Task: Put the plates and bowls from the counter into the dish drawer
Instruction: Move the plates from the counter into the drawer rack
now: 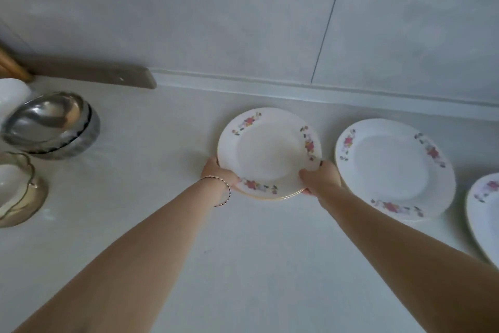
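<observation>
Your left hand (pixel 219 174) and your right hand (pixel 321 177) both hold the stack of plates (pixel 267 149) — one hand on each side of the near rim, thumbs on top, fingers curled under. The stack is over the counter (pixel 243 251), close to the wall, and more plate edges peek out under the top one. I can't tell if it is lifted or resting. The top plate has pink flowers round its edge.

Just to the right lies another flower plate (pixel 394 168), flat on the counter. A third plate (pixel 486 213) shows at the right edge.

Far to your left, shiny steel bowls (pixel 51 124) sit one inside the other. Nearer you is a wavy-edged bowl (pixel 16 189) with something white in it — too blurry to tell what. A thin bracelet (pixel 222 189) is on your left wrist.
</observation>
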